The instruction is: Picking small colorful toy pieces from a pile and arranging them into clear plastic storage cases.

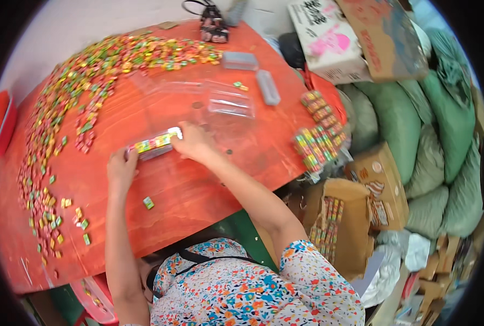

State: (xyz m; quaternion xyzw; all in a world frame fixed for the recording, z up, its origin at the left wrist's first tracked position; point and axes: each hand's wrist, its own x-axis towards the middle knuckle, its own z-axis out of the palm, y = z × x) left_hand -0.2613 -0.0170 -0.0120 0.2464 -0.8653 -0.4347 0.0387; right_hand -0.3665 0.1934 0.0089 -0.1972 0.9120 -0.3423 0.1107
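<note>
A clear plastic box (154, 143) with a row of small colourful wrapped candies sits between my hands above the red table. My left hand (122, 167) grips its left end with bent fingers. At the other end, the thumb and fingers of my right hand (194, 142) close on the box. Just beyond my hands lie empty clear plastic trays (230, 102). One loose green-and-yellow candy (148, 202) rests on the table nearer to me. A wide heap of similar candies (128, 51) curves along the far and left sides.
Two greyish plastic boxes (240, 60) (268, 87) lie at the far right of the red table (198, 195). Packed candy rows (319, 144) sit at its right edge. Beyond stand an open carton (356, 228) with candy packs and green sacks (386, 119). A dark bag (214, 24) stands at the back.
</note>
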